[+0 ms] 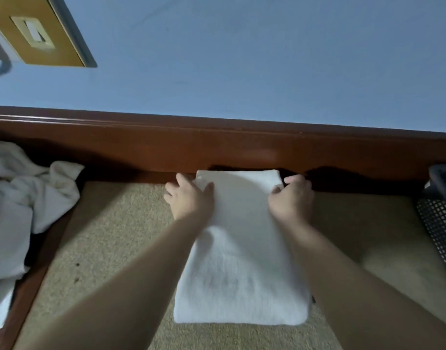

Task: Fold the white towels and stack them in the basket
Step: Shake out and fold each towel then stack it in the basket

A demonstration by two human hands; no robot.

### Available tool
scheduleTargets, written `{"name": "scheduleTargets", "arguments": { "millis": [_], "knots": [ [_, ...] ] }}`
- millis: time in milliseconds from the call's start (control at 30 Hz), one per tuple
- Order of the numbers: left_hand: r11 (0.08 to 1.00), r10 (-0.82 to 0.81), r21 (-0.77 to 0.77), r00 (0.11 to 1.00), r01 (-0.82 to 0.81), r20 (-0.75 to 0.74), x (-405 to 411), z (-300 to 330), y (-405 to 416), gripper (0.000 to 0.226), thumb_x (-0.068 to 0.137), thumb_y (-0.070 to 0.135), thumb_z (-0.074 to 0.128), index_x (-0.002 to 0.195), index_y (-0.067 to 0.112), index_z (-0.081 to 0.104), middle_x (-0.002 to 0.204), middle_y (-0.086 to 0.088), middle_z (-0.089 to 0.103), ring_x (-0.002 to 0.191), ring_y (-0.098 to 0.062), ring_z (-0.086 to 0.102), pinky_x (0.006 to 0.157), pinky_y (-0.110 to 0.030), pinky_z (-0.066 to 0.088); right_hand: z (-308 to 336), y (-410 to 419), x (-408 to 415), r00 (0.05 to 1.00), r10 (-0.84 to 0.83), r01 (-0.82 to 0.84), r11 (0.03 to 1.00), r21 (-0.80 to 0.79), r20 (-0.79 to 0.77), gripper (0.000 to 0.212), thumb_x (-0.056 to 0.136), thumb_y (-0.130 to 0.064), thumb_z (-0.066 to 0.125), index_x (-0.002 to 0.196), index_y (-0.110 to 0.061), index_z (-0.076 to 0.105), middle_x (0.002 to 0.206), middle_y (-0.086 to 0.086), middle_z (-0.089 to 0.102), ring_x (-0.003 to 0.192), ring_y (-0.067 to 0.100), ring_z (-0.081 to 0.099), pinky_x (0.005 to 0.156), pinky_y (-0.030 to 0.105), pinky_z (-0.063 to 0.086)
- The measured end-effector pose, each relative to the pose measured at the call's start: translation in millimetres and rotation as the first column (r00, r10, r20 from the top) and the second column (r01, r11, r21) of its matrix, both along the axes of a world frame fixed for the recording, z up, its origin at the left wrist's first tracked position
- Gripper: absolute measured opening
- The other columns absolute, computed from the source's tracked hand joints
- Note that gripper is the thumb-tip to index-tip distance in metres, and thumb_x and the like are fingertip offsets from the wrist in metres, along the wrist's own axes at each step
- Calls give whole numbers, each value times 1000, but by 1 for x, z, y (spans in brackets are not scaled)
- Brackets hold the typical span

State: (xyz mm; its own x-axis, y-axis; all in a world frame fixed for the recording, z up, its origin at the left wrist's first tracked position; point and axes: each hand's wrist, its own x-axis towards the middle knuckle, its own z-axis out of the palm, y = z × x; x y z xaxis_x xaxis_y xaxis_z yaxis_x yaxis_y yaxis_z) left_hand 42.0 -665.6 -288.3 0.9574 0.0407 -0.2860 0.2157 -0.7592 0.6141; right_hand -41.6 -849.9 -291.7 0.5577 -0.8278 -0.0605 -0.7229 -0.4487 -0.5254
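Towel (242, 261) lies as a folded strip on the carpet, far end against the wooden skirting. We grip its far corners, left hand (191, 198) and right hand (291, 198), then draw them evenly toward the near edge before moving it to the basket (441, 223) at right.

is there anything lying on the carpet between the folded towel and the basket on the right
Nothing visible: only bare carpet lies between the folded towel, gripped at its far corners by the left hand and right hand, and the basket.
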Motion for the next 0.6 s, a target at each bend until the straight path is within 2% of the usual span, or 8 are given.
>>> {"name": "scheduleTargets", "arguments": {
  "millis": [67,133,167,200,267,333,433,600],
  "knots": [
    [933,-301,244,946,265,123,-30,8,-6,60,102,56,47,152,26,32,162,-19,24,149,-39,23,118,-49,28,12,32,-10,973,228,-215,951,-223,37,37,95,-22,61,132,-17,59,137,10,56,130,33,50,101,47,45],
    [791,-573,328,813,517,101,-49,5,-10,64,108,56,23,165,30,11,175,-8,-7,161,-27,-8,128,-45,8,8,49,-11,899,429,-437,884,-167,-87,53,100,-27,52,151,-15,46,163,10,38,153,30,30,121,47,31],
    [747,-624,329,780,578,49,-50,-2,-10,67,109,57,16,167,27,4,174,-4,-15,160,-21,-18,129,-42,-2,2,49,-11,864,464,-486,870,-80,-195,61,104,-33,46,161,-15,33,172,9,21,160,27,14,128,45,18],
    [734,-636,314,772,602,6,-48,-9,-9,69,108,58,13,167,25,-2,173,-2,-19,158,-17,-22,129,-40,-8,-5,46,-11,827,484,-506,862,-6,-286,66,107,-40,38,166,-17,19,175,6,6,162,23,1,130,44,6],
    [727,-637,316,771,609,-19,-36,-25,-5,73,107,61,12,166,25,-11,173,2,-21,157,-14,-24,129,-38,-11,-22,35,-11,791,510,-543,840,-4,-336,70,108,-51,26,168,-20,6,175,3,-6,161,19,-10,130,43,-3],
    [718,-648,329,762,613,-6,-27,-34,-5,76,105,66,12,166,27,-12,172,2,-21,157,-14,-23,129,-37,-11,-34,30,-9,790,514,-564,823,-66,-334,74,103,-55,19,168,-21,7,175,4,-4,161,19,-9,130,45,-3],
    [710,-650,337,759,618,-22,-22,-34,-8,79,103,69,12,166,28,-10,172,0,-21,158,-17,-22,130,-40,-10,-41,26,-2,772,519,-577,815,-62,-368,79,99,-58,17,168,-20,5,175,6,-6,161,21,-11,129,47,-4],
    [660,-663,336,731,672,-160,-32,-3,-5,78,106,64,18,166,22,-11,171,-7,-23,158,-22,-22,130,-44,-8,-3,33,-11,669,569,-592,797,121,-479,75,107,-57,22,167,-22,-8,172,3,-22,157,23,-26,127,51,-11]
  ]
}}
